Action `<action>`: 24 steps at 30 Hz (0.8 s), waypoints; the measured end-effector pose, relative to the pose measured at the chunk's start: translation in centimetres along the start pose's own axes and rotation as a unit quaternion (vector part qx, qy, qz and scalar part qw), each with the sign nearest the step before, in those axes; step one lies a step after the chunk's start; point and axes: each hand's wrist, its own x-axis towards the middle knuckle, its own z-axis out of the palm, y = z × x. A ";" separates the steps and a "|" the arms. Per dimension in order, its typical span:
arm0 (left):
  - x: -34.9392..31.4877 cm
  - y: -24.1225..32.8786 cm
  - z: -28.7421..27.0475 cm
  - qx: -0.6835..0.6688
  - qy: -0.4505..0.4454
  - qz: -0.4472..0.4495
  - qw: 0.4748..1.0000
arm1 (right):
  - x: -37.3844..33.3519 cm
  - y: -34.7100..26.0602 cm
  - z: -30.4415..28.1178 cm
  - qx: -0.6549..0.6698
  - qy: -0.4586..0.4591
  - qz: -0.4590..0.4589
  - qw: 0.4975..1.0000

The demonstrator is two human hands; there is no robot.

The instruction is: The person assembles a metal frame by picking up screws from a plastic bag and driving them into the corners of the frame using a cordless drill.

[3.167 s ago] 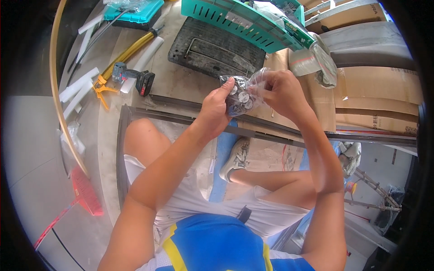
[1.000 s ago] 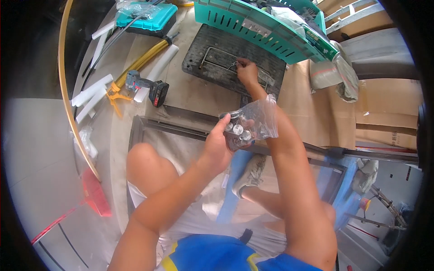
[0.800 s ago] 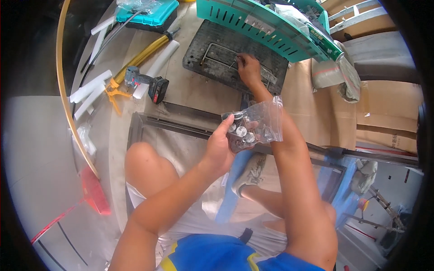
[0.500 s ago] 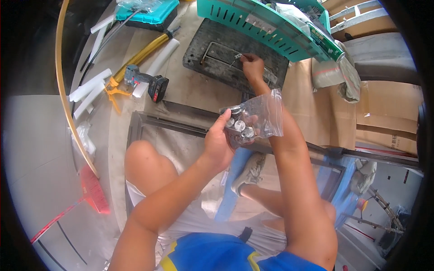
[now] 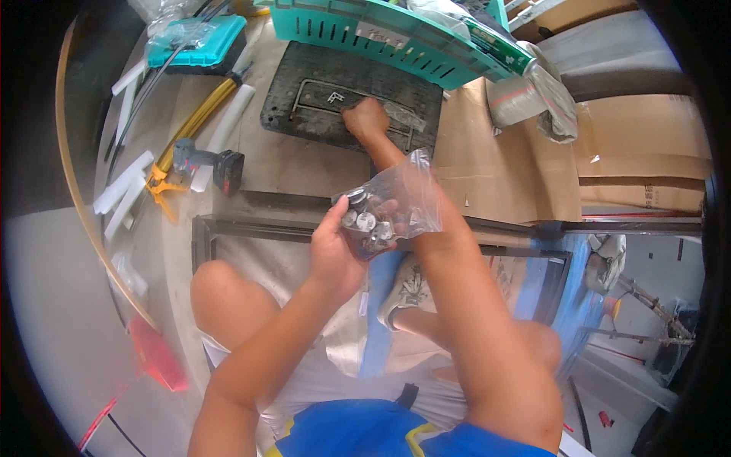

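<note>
My left hand (image 5: 335, 255) is closed on the lower left of a clear zip bag (image 5: 415, 194). Inside it are several round silvery metal pieces (image 5: 366, 222). Beyond the bag, my right hand (image 5: 366, 120) rests on a dark, scuffed plastic case (image 5: 285, 91) with a wire-like handle outline on its top. The fingers are curled downward, and whatever they hold is hidden. Just left of that hand, a small light-coloured metal part (image 5: 335, 97) lies on the case, apart from the fingers.
A turquoise slotted crate (image 5: 320, 23) stands behind the case. To the left lie a cordless drill (image 5: 202, 160), a yellow caulking gun (image 5: 186, 126), white tubes (image 5: 126, 183) and a teal-lidded box (image 5: 202, 42). A dark frame (image 5: 266, 228) crosses before my legs. Cardboard (image 5: 640, 152) stands at right.
The view has shifted, moving the scene leftward. My right hand has let go of the small metal part, which lies on the case, and its fingers are now curled down beside it.
</note>
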 end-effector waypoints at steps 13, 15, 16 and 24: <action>-1.1 0.5 -0.9 0.025 0.021 0.021 0.999 | 4.8 12.6 -5.8 0.153 0.093 -0.008 0.984; -0.7 0.1 -0.7 0.030 0.010 0.019 0.999 | 6.6 14.1 -6.2 0.101 0.079 -0.039 0.991; -0.9 0.3 -0.9 0.030 0.021 0.021 0.999 | 6.7 13.0 -6.3 0.059 0.056 -0.022 0.996; -1.6 2.4 -0.5 0.003 -0.023 0.046 0.999 | -5.2 2.2 -19.5 0.407 -0.122 -0.141 0.894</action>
